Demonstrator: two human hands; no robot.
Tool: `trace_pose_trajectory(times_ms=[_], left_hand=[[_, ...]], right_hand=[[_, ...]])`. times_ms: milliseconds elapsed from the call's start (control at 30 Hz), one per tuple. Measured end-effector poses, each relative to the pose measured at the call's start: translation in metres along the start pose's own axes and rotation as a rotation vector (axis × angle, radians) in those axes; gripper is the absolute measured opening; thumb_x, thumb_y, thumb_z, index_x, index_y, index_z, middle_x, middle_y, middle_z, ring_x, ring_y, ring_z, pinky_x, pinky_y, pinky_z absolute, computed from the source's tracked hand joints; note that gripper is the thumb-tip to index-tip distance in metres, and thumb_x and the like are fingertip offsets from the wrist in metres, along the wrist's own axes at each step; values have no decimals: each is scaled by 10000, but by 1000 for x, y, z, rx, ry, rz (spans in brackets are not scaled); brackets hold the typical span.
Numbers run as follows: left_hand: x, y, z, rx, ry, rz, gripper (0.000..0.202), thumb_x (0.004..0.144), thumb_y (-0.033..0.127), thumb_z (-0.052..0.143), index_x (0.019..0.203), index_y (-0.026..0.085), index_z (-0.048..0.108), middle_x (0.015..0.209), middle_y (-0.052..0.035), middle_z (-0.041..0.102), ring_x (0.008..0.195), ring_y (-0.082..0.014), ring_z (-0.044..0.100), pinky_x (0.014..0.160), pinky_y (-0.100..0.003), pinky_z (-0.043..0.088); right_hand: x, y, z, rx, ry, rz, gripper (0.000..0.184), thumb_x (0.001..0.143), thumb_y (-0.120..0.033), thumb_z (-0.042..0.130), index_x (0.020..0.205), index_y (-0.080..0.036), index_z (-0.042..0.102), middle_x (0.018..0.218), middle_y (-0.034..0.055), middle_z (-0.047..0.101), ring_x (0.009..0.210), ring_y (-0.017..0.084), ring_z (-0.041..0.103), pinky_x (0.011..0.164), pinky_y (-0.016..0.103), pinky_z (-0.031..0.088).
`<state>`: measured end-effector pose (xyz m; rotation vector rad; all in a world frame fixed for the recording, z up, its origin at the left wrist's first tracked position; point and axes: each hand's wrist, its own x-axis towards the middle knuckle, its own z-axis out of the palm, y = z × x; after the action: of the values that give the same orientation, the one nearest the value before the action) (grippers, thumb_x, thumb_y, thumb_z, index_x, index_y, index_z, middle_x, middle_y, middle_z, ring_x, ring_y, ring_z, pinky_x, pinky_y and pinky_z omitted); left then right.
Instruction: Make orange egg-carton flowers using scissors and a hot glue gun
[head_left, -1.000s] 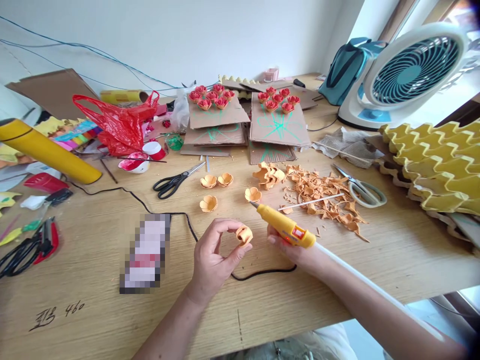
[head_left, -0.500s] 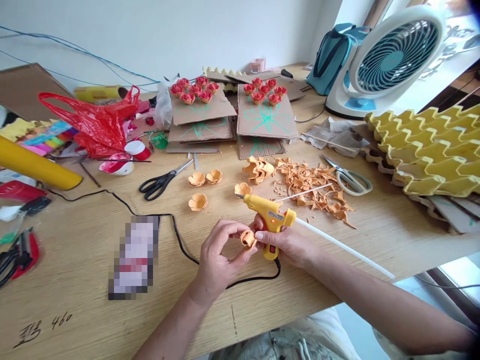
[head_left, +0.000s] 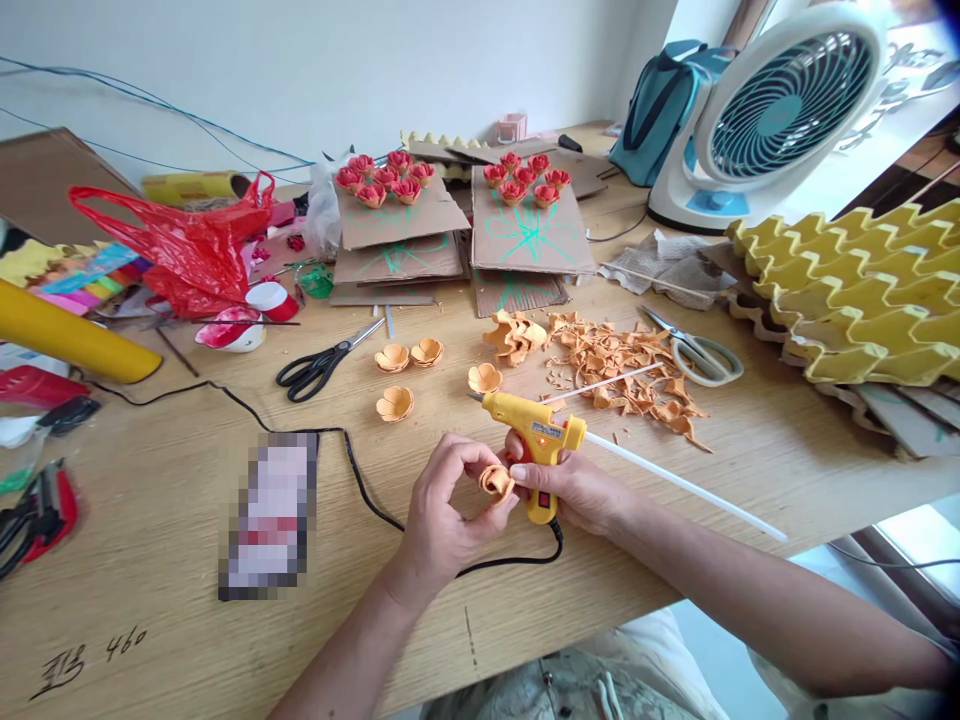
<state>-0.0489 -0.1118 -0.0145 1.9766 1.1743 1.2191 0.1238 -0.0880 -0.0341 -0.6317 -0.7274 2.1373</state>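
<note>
My left hand (head_left: 439, 510) pinches a small orange rolled paper flower (head_left: 496, 482) between thumb and fingers, just above the wooden table (head_left: 165, 560). My right hand (head_left: 574, 490) grips the handle of a yellow glue gun (head_left: 534, 430), nozzle pointing left, and its thumb presses against the flower. A white glue stick (head_left: 682, 485) juts from the gun's back to the right. The gun's black cord (head_left: 360, 480) runs left across the table.
Three orange paper flowers (head_left: 405, 370) and another one (head_left: 484, 378) lie beyond the hands, beside orange scraps (head_left: 622, 370). Black scissors (head_left: 319, 365), grey-handled scissors (head_left: 694, 350), yellow egg trays (head_left: 862, 300), a fan (head_left: 780, 110), red flowers on cardboard (head_left: 525, 215), a red bag (head_left: 180, 250).
My right hand has brought the glue gun in from the right and turned it upright. Its thumb now touches the flower in my left hand. The view shifted slightly.
</note>
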Motion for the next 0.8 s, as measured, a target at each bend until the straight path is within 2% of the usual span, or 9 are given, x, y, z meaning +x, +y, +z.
trace_pose_trajectory(times_ms=[400, 600, 800], left_hand=[[-1, 2, 1, 14, 27, 42, 200, 830, 134, 730, 954, 223, 601, 886, -5, 597, 801, -144, 588, 732, -268, 517], [-4, 5, 2, 51, 84, 53, 224, 841, 158, 751, 1016, 224, 627, 925, -23, 616, 847, -159, 618, 753, -282, 539], [-3, 5, 1, 63, 76, 68, 238, 834, 138, 753, 1017, 223, 625, 909, -13, 596, 810, -144, 602, 757, -278, 540]], right_hand=[[-1, -4, 3, 0, -5, -13, 475, 652, -328, 933, 842, -210, 515, 761, -48, 601, 656, 90, 585, 592, 200, 488], [0, -3, 2, -6, -4, -28, 447, 661, -331, 927, 838, -216, 532, 783, -38, 604, 700, 104, 608, 611, 206, 513], [0, -4, 2, -8, 6, -26, 425, 664, -338, 931, 874, -203, 587, 792, -30, 640, 698, 106, 632, 609, 201, 528]])
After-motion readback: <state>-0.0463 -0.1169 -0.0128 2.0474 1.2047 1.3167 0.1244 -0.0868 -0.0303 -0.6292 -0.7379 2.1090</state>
